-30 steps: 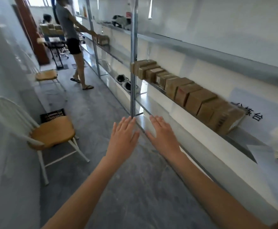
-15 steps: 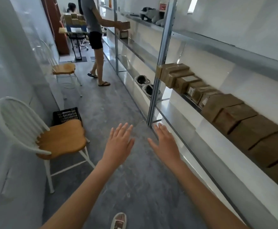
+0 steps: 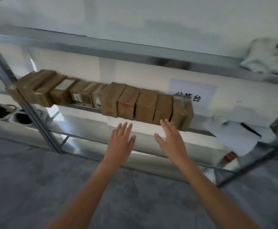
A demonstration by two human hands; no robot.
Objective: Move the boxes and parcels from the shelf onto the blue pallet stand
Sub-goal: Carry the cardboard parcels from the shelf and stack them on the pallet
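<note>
Head view: a metal shelf unit is faced from the near side, frame blurred.
Far left, lower shelf: two white shoes with dark openings are seen, side by side.
Left upright: a grey metal post is slanted across the shelf front.
Boxes: a row of brown cardboard boxes is lined up on the middle shelf, running from the left post toward the right; boxes are pressed against each other, several taped, some with white labels.
Left hand: held out flat, fingers straight and together, nothing gripped; kept just below and near of the row, not touching any box.
Right hand: also flat and outstretched, nothing held; its fingertips are seen at the lower edge of the rightmost boxes, contact cannot be told.
Hands: set apart, a gap between them.
Wall: a pale paper sign with dark characters is fixed behind the row's right end.
Right, same shelf: white sheets and a dark pen are laid.
Top right: a white bundle is set on the upper shelf.
Pallet stand: not seen.
</note>
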